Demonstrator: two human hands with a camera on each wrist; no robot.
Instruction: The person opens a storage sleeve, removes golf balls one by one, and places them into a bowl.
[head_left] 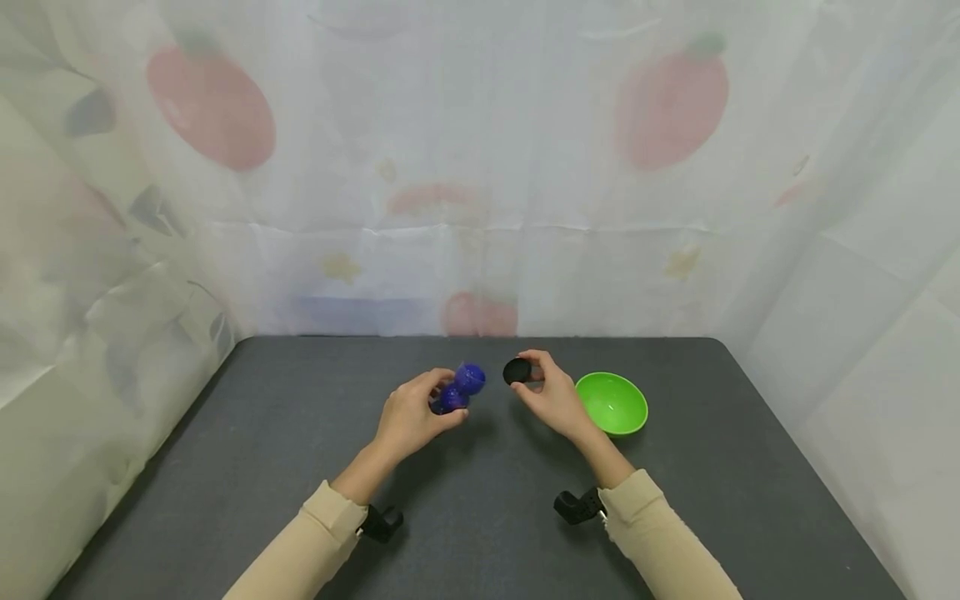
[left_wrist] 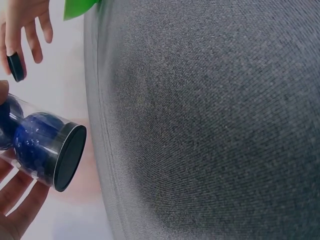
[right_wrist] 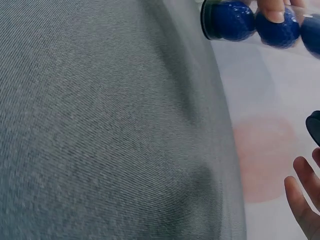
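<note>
Dark grey table [head_left: 480, 517], frame centre: left hand [head_left: 411, 419] gripping a clear tube of blue balls [head_left: 459, 389], right hand [head_left: 551, 395] pinching its black cap [head_left: 516, 371].

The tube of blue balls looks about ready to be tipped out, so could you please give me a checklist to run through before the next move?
1. Cap off the tube: ok, the right hand pinches it clear of the tube.
2. Tube gripped: ok, the left hand holds it above the table.
3. Bottom end closed: ok, the left wrist view shows a black end in place.
4. Bowl upright and unobstructed: ok, it stands beside the right hand, nothing seen inside.
5. Open end aimed at the bowl: not ok, the tube is well left of it.
6. Ball count: cannot tell.
</note>
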